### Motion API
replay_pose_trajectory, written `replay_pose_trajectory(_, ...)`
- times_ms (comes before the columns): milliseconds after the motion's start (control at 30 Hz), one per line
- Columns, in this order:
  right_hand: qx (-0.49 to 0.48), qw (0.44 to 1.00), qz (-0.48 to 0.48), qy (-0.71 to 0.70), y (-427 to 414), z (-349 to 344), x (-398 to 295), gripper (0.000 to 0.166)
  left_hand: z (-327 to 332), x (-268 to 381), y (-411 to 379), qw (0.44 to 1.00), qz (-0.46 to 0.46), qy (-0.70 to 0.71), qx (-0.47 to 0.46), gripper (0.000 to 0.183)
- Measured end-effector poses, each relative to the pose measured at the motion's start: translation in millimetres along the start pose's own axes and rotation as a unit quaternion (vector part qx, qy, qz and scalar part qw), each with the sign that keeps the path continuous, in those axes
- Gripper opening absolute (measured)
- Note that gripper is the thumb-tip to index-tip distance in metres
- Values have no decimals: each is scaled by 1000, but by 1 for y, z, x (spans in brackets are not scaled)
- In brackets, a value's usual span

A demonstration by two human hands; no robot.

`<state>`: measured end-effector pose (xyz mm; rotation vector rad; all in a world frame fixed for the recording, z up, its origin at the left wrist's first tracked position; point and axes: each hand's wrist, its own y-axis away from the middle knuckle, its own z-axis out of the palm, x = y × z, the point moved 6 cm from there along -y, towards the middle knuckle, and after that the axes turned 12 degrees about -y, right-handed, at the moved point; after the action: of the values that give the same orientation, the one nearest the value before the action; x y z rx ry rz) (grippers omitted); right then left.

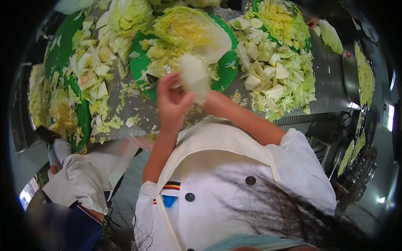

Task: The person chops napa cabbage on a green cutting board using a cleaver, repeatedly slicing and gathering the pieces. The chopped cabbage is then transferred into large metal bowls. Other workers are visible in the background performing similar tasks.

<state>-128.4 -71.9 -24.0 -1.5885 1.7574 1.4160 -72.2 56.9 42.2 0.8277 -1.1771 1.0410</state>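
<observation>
A pale piece of cabbage (195,77), blurred by motion, is between my two hands over a round green cutting board (227,70). My right hand (213,102) is closed at its lower end, its fingers partly hidden behind the piece. Beside its left edge, my left hand (172,98) is curled with thumb and fingers apart; whether it grips anything is unclear. A dark object (152,79), too small to identify, shows just left of those fingers. At the back of the board rests a cut half of Chinese cabbage (201,31), yellow inside, with chopped leaf (157,58) before it.
Cut cabbage chunks lie in a left heap (97,66) and a right heap (273,72) on the metal table (138,106). More green boards stand at left (62,47) and far right. A co-worker's sleeve (84,182) is at lower left. Metal basins of cabbage (351,75) stand right.
</observation>
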Motion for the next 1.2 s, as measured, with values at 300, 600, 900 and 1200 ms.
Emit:
replay_pose_trajectory(300,-12,999,26,19,7,-3,-6,25,-66,-4,-9,973,-29,-152,171,12)
replay_pose_trajectory(600,23,998,-38,37,35,-10,7,21,-171,-43,-75,938,-3,-257,232,26)
replay_pose_trajectory(900,126,979,-111,118,77,-46,21,22,-54,-82,-243,784,-328,-508,-137,106)
replay_pose_trajectory(1200,139,985,-68,72,100,-48,44,20,34,-54,-245,901,-134,-400,-101,74)
